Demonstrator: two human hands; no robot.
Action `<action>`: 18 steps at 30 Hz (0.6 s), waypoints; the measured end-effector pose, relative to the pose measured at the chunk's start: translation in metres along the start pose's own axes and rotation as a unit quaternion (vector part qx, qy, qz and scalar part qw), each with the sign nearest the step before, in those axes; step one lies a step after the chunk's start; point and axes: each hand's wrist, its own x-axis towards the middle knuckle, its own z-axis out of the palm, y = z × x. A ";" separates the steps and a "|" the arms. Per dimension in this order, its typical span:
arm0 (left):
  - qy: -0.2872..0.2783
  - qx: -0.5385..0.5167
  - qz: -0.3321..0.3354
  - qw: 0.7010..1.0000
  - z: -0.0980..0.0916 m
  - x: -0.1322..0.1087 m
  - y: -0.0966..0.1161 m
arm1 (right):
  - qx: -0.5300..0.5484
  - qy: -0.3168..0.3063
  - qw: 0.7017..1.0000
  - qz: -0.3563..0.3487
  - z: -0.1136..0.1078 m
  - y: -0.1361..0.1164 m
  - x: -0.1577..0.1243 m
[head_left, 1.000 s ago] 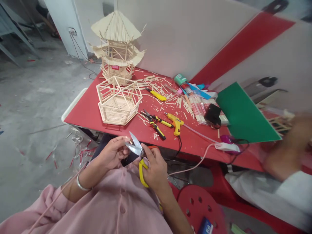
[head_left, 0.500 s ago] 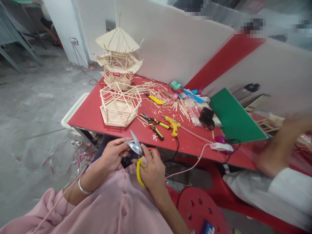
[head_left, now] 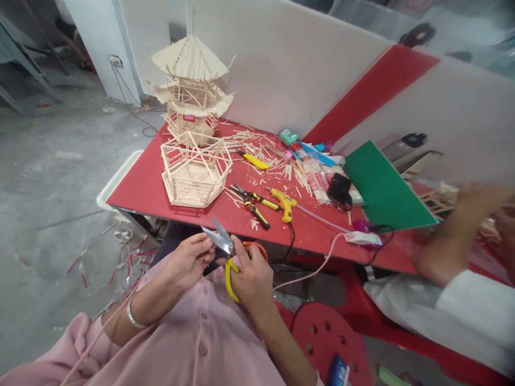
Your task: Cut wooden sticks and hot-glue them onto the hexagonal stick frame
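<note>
My right hand [head_left: 253,273] grips a pair of scissors [head_left: 222,239] by its yellow and orange-red handles. The blades are spread and point up and left, in front of the table edge. Close by the blade tips, my left hand [head_left: 188,262] is closed in a pinch; what lies between its fingers is too small to make out. Beyond the hands, a hexagonal frame of thin wooden sticks [head_left: 196,177] rests on the red table [head_left: 134,185]. Behind it rises a stick-built pagoda model [head_left: 191,88] with tiered roofs.
Pliers [head_left: 257,212], a yellow glue gun [head_left: 285,203], a utility knife [head_left: 253,160] and loose sticks [head_left: 249,140] lie on the table. A green board [head_left: 386,187] leans at the right. A co-worker's arm [head_left: 448,241] is beside it. A red stool [head_left: 330,338] stands below.
The view has shifted slightly. The scissors stay spread beside my left fingers, and both hands keep nearly the same pose. The co-worker's arm at the right has moved a little.
</note>
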 end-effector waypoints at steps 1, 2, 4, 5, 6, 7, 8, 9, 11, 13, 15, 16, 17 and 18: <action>0.000 -0.003 0.001 1.000 -0.001 0.000 -0.001 | 0.007 0.004 1.000 -0.004 0.002 0.001 -0.001; 0.001 -0.004 0.001 1.000 -0.001 0.000 -0.003 | 0.018 0.007 1.000 -0.009 0.003 0.002 -0.002; 0.002 -0.003 0.000 1.000 -0.001 0.001 -0.005 | 0.042 0.005 0.999 -0.014 0.006 0.004 -0.005; 0.004 -0.003 -0.001 1.000 -0.001 0.001 -0.006 | 0.047 0.001 0.999 -0.013 0.006 0.004 -0.005; 0.007 -0.005 -0.004 1.000 0.000 0.001 -0.007 | 0.044 -0.002 0.999 -0.009 0.006 0.004 -0.006; 0.012 -0.008 -0.009 1.000 0.001 0.001 -0.008 | 0.033 -0.004 0.999 -0.001 0.004 0.004 -0.005; 0.014 -0.012 -0.017 1.000 0.002 0.000 -0.009 | 0.021 -0.005 1.000 0.007 0.003 0.003 -0.005; 0.017 -0.016 -0.023 0.999 0.003 0.000 -0.009 | 0.010 -0.004 1.000 0.013 0.001 0.003 -0.004; 0.019 -0.021 -0.031 0.999 0.005 -0.001 -0.010 | 0.002 -0.005 1.000 0.022 -0.001 0.002 -0.003; 0.018 -0.019 -0.032 0.999 0.007 -0.001 -0.010 | 0.003 -0.007 1.000 0.023 -0.002 0.002 -0.004; 0.017 -0.013 -0.032 0.999 0.008 -0.002 -0.010 | 0.002 -0.007 1.000 0.023 -0.001 0.003 -0.006; 0.014 -0.009 -0.031 0.999 0.009 -0.002 -0.010 | 0.002 -0.007 1.000 0.022 0.000 0.004 -0.007; 0.012 -0.005 -0.030 0.999 0.009 -0.003 -0.010 | 0.005 -0.007 1.000 0.019 0.001 0.004 -0.009; 0.008 -0.002 -0.028 1.000 0.009 -0.003 -0.010 | 0.012 -0.007 1.000 0.015 0.002 0.005 -0.010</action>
